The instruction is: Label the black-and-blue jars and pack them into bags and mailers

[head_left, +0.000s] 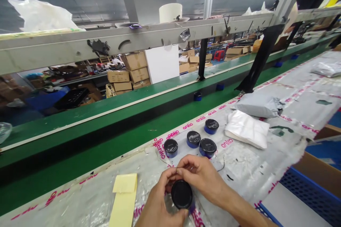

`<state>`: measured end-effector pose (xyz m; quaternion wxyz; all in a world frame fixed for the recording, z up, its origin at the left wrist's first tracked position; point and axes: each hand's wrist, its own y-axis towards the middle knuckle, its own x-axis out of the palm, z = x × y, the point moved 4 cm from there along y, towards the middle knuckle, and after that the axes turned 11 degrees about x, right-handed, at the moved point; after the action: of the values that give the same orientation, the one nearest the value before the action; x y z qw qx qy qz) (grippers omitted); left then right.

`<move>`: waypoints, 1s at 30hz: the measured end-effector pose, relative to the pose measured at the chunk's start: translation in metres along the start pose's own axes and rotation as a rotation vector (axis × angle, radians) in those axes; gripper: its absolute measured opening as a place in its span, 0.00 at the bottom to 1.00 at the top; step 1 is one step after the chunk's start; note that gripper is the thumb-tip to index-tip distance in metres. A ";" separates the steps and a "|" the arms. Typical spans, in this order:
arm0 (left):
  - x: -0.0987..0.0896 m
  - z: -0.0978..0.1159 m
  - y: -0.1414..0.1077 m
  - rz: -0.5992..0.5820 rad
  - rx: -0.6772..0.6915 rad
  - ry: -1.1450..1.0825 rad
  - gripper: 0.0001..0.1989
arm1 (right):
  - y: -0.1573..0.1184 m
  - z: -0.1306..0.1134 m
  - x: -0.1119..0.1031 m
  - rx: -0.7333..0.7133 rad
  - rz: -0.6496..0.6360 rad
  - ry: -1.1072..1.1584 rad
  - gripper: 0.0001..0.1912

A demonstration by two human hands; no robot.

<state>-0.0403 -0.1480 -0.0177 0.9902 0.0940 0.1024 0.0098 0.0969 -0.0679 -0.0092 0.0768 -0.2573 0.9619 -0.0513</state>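
Observation:
My left hand (160, 198) is wrapped round a small round tub with a black lid (182, 194), tilted so that its lid faces me. Thumb and fingertips of my right hand (198, 175) are pinched together at the tub's far edge, meeting my left index finger. Whatever lies between those fingertips is too small to make out. Just beyond my hands stand several similar blue tubs with black lids (208, 147), upright on the plastic-covered bench (144, 170). Left of my hands lies a strip of pale yellow paper (122, 202), its far end folded over.
Behind the bench runs a green conveyor belt (128, 131) carrying several blue tubs (197, 96). A folded white cloth-like bundle (247, 128) and a grey plastic packet (258, 105) lie to the right. A blue crate (309, 191) is below the bench's right edge. A metal rail (144, 39) crosses above.

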 end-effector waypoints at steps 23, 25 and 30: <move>0.000 -0.009 -0.004 0.080 0.136 0.369 0.37 | -0.017 -0.024 0.002 -0.116 0.098 -0.320 0.09; 0.000 -0.008 -0.004 0.095 0.129 0.366 0.38 | -0.017 -0.024 0.002 -0.115 0.099 -0.281 0.10; 0.000 -0.008 -0.005 0.126 0.090 0.343 0.39 | -0.016 -0.020 0.000 -0.119 0.097 -0.137 0.09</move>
<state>-0.0421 -0.1516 -0.0265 0.9505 0.1414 0.2641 0.0830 0.1011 -0.0800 0.0129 0.1295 -0.2176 0.9670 0.0273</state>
